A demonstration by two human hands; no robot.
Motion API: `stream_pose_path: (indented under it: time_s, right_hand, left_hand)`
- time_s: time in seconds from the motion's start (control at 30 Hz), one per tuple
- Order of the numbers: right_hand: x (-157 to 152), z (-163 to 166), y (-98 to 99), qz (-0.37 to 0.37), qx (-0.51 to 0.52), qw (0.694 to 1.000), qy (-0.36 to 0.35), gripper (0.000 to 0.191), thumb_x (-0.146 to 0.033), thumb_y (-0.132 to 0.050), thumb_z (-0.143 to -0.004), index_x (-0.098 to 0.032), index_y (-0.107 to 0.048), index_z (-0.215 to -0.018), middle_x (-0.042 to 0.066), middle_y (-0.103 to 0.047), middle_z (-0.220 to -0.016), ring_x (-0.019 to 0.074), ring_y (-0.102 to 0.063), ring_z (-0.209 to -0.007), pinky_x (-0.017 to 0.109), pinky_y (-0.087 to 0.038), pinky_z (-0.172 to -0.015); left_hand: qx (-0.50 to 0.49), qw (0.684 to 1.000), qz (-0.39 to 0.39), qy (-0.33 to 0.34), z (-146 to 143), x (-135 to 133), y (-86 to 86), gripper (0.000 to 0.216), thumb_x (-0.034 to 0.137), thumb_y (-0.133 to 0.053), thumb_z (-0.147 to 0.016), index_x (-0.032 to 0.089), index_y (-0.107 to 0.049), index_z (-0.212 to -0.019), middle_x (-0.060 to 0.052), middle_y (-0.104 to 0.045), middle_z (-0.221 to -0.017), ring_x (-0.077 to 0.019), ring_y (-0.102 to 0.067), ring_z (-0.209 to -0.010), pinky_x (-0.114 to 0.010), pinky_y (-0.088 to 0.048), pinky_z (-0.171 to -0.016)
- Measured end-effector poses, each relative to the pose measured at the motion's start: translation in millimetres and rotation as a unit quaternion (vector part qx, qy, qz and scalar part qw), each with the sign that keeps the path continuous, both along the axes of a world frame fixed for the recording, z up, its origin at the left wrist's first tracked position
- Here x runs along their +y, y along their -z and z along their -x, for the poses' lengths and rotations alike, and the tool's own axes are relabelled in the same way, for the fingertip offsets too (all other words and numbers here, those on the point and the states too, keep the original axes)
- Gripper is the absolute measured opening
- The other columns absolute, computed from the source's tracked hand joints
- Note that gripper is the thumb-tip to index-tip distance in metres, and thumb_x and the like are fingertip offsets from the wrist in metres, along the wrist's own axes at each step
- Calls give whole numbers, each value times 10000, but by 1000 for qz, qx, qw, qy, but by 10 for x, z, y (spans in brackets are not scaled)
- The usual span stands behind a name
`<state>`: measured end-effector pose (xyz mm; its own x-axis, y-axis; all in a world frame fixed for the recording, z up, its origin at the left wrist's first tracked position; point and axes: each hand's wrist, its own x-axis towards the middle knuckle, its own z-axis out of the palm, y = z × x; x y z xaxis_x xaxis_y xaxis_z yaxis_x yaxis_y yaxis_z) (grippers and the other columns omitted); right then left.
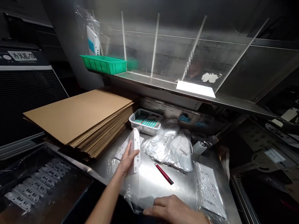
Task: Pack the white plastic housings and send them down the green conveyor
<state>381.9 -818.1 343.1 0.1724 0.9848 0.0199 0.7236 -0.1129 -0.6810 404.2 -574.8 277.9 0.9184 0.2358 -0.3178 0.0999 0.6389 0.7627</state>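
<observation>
My left hand [127,160] grips a white plastic panel [135,147], held upright on its edge above the steel worktop [161,183]. My right hand [174,210] lies on a clear plastic bag [142,193] spread flat at the worktop's near edge, fingers curled against the film. A red-handled pen or knife [164,174] lies just beyond that bag. More bagged white panels [209,189] sit to the right, and a crumpled heap of clear bags [170,147] lies in the middle.
A stack of brown cardboard sheets [80,116] fills the left. A small clear tray of teal stickers [146,121] stands at the back. A green bin [104,63] sits on the shelf under acrylic dividers. A dark tray of grey parts [38,183] is lower left.
</observation>
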Motion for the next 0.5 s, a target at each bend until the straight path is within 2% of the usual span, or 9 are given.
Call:
stream_pose_path:
  time_s: [0.03, 0.07, 0.13, 0.17, 0.23, 0.3, 0.37, 0.43, 0.5]
  right_hand:
    - [-34, 5, 67, 11, -16, 999, 43, 337, -370, -511, -868, -235, -571, -1171, 46, -679, -880, 157, -646, -755, 196, -490, -687]
    - [-68, 10, 103, 10, -23, 996, 87, 337, -368, -525, -858, -243, -571, -1167, 45, -678, -876, 164, -643, -759, 204, -491, -692]
    - [-128, 17, 103, -23, -19, 986, 161, 304, -341, -530, -854, -245, -590, -1136, 45, -684, -875, 165, -641, -770, 205, -492, -713]
    - [-156, 15, 83, -44, -15, 981, 189, 288, -329, -531, -853, -246, -601, -1119, 44, -688, -866, 164, -643, -762, 204, -494, -715]
    - [-216, -5, 39, -81, -6, 973, 215, 272, -321, -538, -846, -250, -618, -1096, 43, -695, -829, 163, -646, -713, 202, -502, -675]
    - [-307, -41, 16, -97, 3, 966, 239, 272, -308, -546, -840, -259, -622, -1096, 44, -699, -802, 168, -648, -672, 214, -509, -637]
    - [-458, -81, 14, -102, 7, 953, 285, 273, -296, -549, -839, -274, -621, -1102, 46, -701, -808, 180, -651, -666, 233, -514, -615]
    - [-691, -122, 16, -95, 9, 932, 349, 279, -281, -552, -839, -299, -618, -1110, 49, -700, -850, 200, -656, -702, 251, -517, -597]
    - [-1014, -167, 5, -83, 2, 907, 414, 308, -269, -555, -837, -328, -603, -1136, 49, -692, -910, 220, -656, -776, 266, -523, -615]
  left_hand:
    - [3, 998, -65, -21, -90, 170, -8, 323, 243, -462, -815, 126, -572, -1095, -102, -413, -1366, -191, -419, -1184, -369, -376, -963]
    - [4, 991, -130, -37, -181, 314, -7, 377, 179, -505, -781, 108, -531, -1151, -91, -261, -1460, -203, -293, -1281, -391, -319, -1012]
    - [11, 970, -239, -50, -362, 508, 33, 455, 68, -608, -683, 130, -561, -1131, -44, -6, -1525, -288, 39, -1365, -478, -187, -1070]
    - [16, 958, -282, -49, -446, 558, 73, 482, 27, -636, -638, 131, -583, -1106, -30, 44, -1527, -337, 166, -1342, -521, -151, -1069]
    - [25, 937, -346, -37, -590, 593, 192, 451, 24, -648, -611, 110, -615, -1052, -56, 2, -1524, -397, 249, -1300, -562, -158, -1049]
    - [44, 918, -394, -27, -675, 595, 342, 415, 63, -678, -594, 131, -641, -1001, -88, -108, -1508, -438, 203, -1307, -588, -201, -1023]
    - [68, 900, -431, -21, -692, 615, 485, 451, 113, -739, -552, 185, -647, -988, -98, -167, -1494, -470, 148, -1314, -641, -186, -1003]
    - [89, 887, -453, -11, -671, 649, 567, 569, 145, -792, -489, 233, -626, -1026, -95, -111, -1508, -486, 175, -1302, -707, -117, -975]
    - [91, 895, -437, 20, -710, 637, 544, 674, 161, -812, -461, 275, -580, -1084, -70, -15, -1520, -470, 234, -1290, -751, -96, -943]
